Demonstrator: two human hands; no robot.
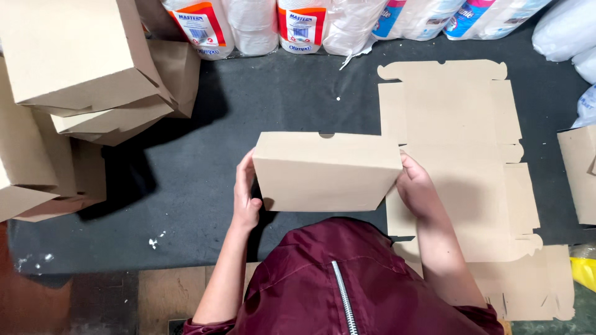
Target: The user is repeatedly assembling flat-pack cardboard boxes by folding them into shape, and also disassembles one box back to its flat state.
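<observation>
A dark grey mat [273,99] covers the desk, flecked with a few white specks near its front edge, where a strip of brown wooden boards [167,291] shows. Assembled cardboard boxes [81,68] pile up at the left, while flat cardboard blanks [453,111] lie spread on the right. Along the far edge, plastic-wrapped packs of paper rolls [298,25] stand in a row, under even light with soft shadows.

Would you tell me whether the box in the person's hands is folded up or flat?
Folded up: the box shows closed faces, unlike the flat blank beside it.
</observation>
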